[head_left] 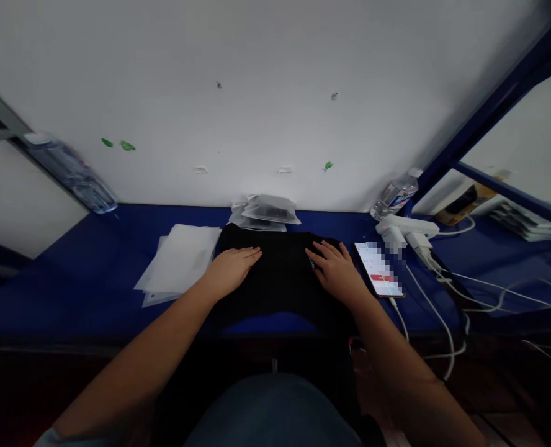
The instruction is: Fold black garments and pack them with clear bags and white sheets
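Spread over the blue desk in front of me is a black garment [280,273], its exact kind hard to make out in the dark. Its near edge curves inward, leaving a strip of blue desktop showing, and its sides reach down toward the desk's front edge. My left hand [232,270] lies flat on the left part of the cloth, fingers stretched out to the right. On the right part rests my right hand [335,270], fingers spread and pointing up and left. Neither hand grips anything visible.
Left of the garment lie white translucent plastic bags [182,257]; more packed bags [268,210] sit behind it. A phone [373,267] charges at right, near a power strip [410,225] with loose white cables. Bottles stand at left [73,174] and right [396,194]; a wall closes the back.
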Motion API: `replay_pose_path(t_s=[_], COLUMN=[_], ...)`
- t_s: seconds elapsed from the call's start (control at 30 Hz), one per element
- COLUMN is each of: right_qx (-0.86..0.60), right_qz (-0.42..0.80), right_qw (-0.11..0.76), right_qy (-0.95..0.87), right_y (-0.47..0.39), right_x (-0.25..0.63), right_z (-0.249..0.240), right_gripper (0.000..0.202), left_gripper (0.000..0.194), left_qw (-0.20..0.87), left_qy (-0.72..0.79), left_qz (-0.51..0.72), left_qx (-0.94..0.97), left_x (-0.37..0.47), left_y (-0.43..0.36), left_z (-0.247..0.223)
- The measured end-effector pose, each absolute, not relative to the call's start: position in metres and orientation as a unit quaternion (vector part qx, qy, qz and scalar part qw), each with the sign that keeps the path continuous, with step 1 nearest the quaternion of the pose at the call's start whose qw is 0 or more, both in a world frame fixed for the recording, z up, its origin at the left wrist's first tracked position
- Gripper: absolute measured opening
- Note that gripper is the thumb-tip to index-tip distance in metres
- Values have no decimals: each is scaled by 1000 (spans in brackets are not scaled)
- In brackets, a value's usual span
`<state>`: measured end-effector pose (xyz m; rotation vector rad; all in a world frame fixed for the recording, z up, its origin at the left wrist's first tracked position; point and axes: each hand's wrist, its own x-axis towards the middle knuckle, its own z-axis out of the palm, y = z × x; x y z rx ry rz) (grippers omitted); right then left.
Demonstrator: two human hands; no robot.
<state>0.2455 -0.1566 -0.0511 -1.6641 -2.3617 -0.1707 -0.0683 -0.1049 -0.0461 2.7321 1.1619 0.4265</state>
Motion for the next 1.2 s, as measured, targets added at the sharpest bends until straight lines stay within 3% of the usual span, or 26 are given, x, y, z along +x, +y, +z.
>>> replay_pose_path(t_s=[0.2, 0.37, 0.47, 0.53, 0.67, 0.83, 0.93, 1.1, 1.2], right_qx=[-556, -547, -529, -521, -569, -626, -618, -720, -778], right_qz=[-60, -12, 9, 16, -8, -5, 10, -45, 2], right_qw=[162, 170, 164, 166, 177, 127, 159, 308, 276], right_qy=[-813, -819, -833, -837, -803, -769, -770, -620, -564], right_y=[-171, -186, -186, -185, -182, -180, -180, -199, -214], right_x=[245, 250, 252, 253, 252, 249, 249, 257, 266], right_z=[-45, -53, -57, -57, -59, -67, -67, -61, -57], right_gripper=[49, 55, 58, 64, 54, 57, 57, 52, 55], left_gripper=[58, 50, 60, 60, 63, 73, 76, 57, 47], left_qw=[98, 149, 163, 153, 124, 93, 79, 93, 111], left_qy=[369, 344, 343, 358, 403, 415, 411, 412, 395], left_qz=[130, 86, 78, 89, 94, 57, 65, 127, 161], left_qx=[915, 923, 922, 917, 902, 903, 906, 897, 897], left_x=[-75, -76, -76, -76, -78, -76, -75, -79, -79], left_y=[-119, -137, -133, -124, -104, -100, -103, -105, -108], left_z=[-38, -31, -25, -23, -27, -46, -52, -45, -38])
